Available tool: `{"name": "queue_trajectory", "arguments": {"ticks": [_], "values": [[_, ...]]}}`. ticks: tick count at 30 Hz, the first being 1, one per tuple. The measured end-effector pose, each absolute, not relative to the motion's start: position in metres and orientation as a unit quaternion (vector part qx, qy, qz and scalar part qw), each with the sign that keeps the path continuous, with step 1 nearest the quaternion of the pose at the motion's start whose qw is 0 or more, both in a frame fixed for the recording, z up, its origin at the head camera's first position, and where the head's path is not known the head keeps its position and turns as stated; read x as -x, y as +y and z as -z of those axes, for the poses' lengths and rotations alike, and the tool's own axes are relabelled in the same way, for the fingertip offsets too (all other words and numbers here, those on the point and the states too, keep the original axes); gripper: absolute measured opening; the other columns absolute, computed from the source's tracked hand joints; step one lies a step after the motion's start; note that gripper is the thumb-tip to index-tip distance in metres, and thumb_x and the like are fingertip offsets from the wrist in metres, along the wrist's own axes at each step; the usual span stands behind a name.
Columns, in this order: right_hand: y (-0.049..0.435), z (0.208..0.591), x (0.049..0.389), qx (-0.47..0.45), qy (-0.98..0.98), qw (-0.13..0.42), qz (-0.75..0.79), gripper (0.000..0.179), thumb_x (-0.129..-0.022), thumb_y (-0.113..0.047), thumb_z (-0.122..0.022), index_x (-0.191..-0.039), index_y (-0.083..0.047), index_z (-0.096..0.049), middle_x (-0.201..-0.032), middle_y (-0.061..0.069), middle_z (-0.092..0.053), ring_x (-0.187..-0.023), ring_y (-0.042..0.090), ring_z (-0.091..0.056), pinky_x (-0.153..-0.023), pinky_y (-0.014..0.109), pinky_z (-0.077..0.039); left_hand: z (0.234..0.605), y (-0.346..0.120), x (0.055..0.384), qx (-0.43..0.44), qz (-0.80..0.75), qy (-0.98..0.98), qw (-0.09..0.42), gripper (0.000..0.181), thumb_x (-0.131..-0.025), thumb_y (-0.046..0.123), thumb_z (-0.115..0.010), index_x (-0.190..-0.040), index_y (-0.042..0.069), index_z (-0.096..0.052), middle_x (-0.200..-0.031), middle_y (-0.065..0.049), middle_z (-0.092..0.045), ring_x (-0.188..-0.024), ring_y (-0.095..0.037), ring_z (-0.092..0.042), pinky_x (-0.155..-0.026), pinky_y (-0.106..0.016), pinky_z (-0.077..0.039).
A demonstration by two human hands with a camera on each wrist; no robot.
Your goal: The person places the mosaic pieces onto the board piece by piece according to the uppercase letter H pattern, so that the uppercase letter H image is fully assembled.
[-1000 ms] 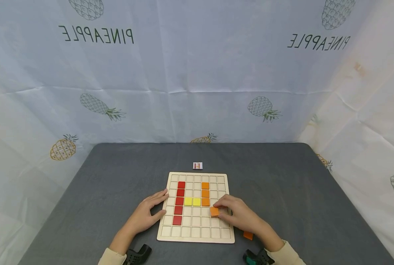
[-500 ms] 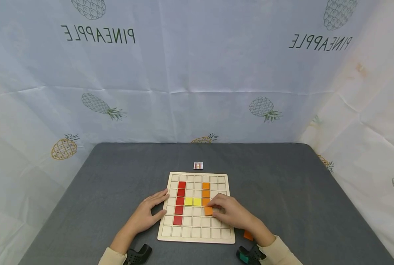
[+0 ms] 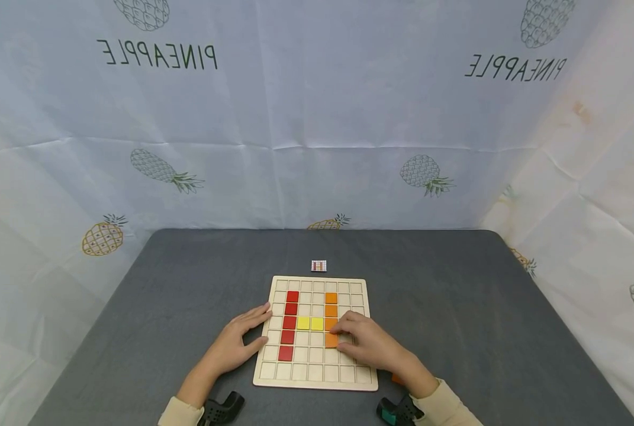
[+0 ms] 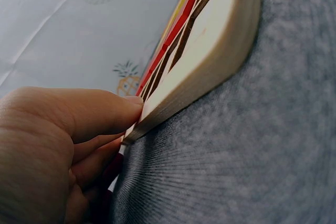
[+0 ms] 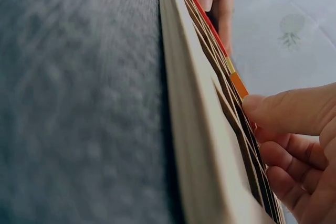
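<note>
A wooden grid board (image 3: 317,380) lies on the table. It carries a column of red tiles (image 3: 287,337), two yellow tiles (image 3: 317,323) side by side and a column of orange tiles (image 3: 331,298). My left hand (image 3: 232,348) rests against the board's left edge, fingers extended; in the left wrist view the thumb (image 4: 118,114) touches the rim. My right hand (image 3: 372,343) is over the board's right half. Its thumb and fingertips hold the lowest orange tile (image 3: 331,341), which sits in line with the column. In the right wrist view the thumb (image 5: 283,109) meets this tile's edge.
Behind the board lies a small card (image 3: 319,265) printed with a coloured grid. Another orange tile (image 3: 397,379) lies on the dark table (image 3: 199,278), mostly hidden under my right wrist. A pineapple-print cloth (image 3: 317,118) hangs behind the table.
My right hand has moved left with the orange tile, from one column to the right, and the tile now lies below the other orange tiles. My left hand has stayed put.
</note>
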State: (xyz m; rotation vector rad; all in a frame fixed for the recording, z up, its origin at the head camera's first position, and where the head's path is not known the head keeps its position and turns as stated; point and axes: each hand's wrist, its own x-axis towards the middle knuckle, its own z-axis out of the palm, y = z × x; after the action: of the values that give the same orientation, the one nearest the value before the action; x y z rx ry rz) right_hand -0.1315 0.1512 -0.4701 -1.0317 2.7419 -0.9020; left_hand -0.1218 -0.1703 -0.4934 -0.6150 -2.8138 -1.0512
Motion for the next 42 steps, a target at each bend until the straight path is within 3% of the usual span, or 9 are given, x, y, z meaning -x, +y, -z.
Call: {"name": "queue_trajectory", "arguments": {"ticks": [30,42], "values": [[0.152,0.469,0.128,0.324,0.895,0.019,0.305,0.026,-0.086,-0.019,-0.070,-0.111,-0.016,-0.068,-0.109,-0.006,-0.061,-0.099,0.008,-0.057,-0.087,0.029,-0.051,0.496,-0.171,0.122,0.204,0.339,-0.917,0.044,0.051,-0.088,0.031,-0.067,-0.133,0.011,-0.057,-0.144,-0.002,-0.048,-0.132,-0.029,-0.045,-0.105,-0.059,-0.034],[0.180,0.465,0.115,0.335,0.888,-0.022,0.315,0.030,-0.085,-0.014,-0.070,-0.114,-0.012,-0.066,-0.113,-0.003,-0.065,-0.101,0.013,-0.062,-0.084,0.031,-0.053,0.495,-0.171,0.123,0.202,0.336,-0.919,0.041,0.051,-0.087,0.031,-0.067,-0.134,0.011,-0.057,-0.144,-0.002,-0.048,-0.133,-0.028,-0.045,-0.105,-0.059,-0.034]]}}
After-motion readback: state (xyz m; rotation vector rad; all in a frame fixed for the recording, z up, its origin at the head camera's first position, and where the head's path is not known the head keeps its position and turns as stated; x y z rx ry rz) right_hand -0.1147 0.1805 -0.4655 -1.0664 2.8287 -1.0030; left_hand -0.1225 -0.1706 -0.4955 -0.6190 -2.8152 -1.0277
